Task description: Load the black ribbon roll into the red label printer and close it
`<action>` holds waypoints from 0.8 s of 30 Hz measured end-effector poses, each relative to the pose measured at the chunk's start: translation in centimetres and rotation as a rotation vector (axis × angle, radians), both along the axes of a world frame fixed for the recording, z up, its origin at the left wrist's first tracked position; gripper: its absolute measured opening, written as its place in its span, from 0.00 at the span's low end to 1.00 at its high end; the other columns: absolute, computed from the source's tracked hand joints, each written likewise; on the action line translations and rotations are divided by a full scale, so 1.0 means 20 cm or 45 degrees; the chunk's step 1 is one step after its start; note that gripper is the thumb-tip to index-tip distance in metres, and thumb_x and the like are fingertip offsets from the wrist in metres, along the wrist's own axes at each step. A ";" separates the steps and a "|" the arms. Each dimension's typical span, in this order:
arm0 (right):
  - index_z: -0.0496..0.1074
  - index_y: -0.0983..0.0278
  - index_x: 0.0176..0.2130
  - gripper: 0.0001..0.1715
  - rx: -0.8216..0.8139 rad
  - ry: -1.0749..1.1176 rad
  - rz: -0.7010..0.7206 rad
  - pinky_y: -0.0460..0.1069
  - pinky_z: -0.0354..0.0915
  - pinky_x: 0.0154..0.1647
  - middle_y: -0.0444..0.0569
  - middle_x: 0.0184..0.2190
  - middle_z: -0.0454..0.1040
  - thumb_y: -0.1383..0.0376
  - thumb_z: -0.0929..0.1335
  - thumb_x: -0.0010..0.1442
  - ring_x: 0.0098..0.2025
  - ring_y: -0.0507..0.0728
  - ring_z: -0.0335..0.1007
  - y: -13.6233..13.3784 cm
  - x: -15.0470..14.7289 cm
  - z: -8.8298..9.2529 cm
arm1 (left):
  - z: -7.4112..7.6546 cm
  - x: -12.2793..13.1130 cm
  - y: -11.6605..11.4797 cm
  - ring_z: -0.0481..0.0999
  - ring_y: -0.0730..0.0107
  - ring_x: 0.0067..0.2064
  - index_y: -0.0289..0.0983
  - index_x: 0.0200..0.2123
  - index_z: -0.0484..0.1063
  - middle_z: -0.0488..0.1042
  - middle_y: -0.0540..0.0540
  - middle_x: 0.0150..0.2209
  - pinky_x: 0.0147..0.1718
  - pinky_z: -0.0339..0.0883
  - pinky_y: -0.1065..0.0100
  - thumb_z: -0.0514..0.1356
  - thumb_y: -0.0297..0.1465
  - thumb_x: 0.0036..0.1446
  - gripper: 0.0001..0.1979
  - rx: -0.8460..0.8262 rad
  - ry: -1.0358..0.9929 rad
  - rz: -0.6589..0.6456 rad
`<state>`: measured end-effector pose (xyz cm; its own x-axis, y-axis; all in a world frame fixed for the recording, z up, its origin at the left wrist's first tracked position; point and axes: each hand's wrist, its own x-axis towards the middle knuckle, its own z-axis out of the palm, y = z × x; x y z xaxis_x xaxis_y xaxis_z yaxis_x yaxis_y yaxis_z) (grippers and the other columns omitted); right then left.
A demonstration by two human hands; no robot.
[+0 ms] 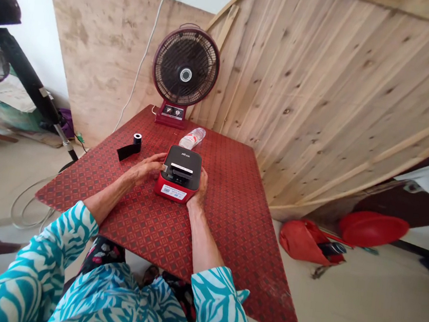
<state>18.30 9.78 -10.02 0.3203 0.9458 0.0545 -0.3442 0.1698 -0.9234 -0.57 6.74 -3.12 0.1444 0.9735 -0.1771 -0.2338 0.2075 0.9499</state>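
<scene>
A red and black label printer (182, 163) sits on the red patterned table (227, 219), its lid down and a white sticker on its front. My left hand (147, 168) holds its left side, the thumb at the front corner. Around its right side wraps my right hand (199, 190), with most of the fingers hidden behind the casing. To the left lies a small roll (136, 141) with a white core and a black strip unrolled from it. Just behind the printer a clear plastic bottle (193, 138) lies on its side.
A maroon fan (185, 75) stands at the table's back edge, before wooden boards (302, 98). A black stand fan (34, 78) is on the left. Right of the table, a red bag (302, 241) and a red basin (373, 230) are near the floor.
</scene>
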 end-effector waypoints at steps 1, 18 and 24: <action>0.70 0.60 0.51 0.28 0.003 0.005 -0.001 0.53 0.67 0.54 0.47 0.50 0.76 0.48 0.65 0.56 0.49 0.55 0.73 0.00 0.00 0.00 | 0.00 0.00 0.00 0.76 0.55 0.53 0.42 0.59 0.69 0.73 0.41 0.58 0.39 0.70 0.65 0.66 0.34 0.40 0.38 0.001 0.001 0.004; 0.70 0.59 0.51 0.28 0.012 0.024 0.004 0.51 0.66 0.52 0.45 0.49 0.76 0.47 0.65 0.57 0.47 0.53 0.72 -0.02 -0.01 0.02 | 0.00 0.01 0.01 0.78 0.57 0.46 0.39 0.62 0.67 0.78 0.40 0.51 0.35 0.69 0.67 0.65 0.33 0.39 0.42 0.012 -0.029 0.015; 0.70 0.61 0.51 0.29 0.010 -0.037 -0.017 0.51 0.66 0.51 0.49 0.51 0.75 0.47 0.65 0.57 0.49 0.55 0.71 -0.02 -0.01 0.02 | -0.01 0.01 0.01 0.78 0.60 0.44 0.38 0.62 0.67 0.80 0.41 0.47 0.36 0.69 0.67 0.64 0.32 0.38 0.42 0.038 -0.035 0.024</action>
<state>18.04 9.44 -9.61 0.3311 0.9409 0.0717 -0.3149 0.1818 -0.9316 -0.32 6.89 -3.31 0.1302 0.9810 -0.1441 -0.2637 0.1744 0.9487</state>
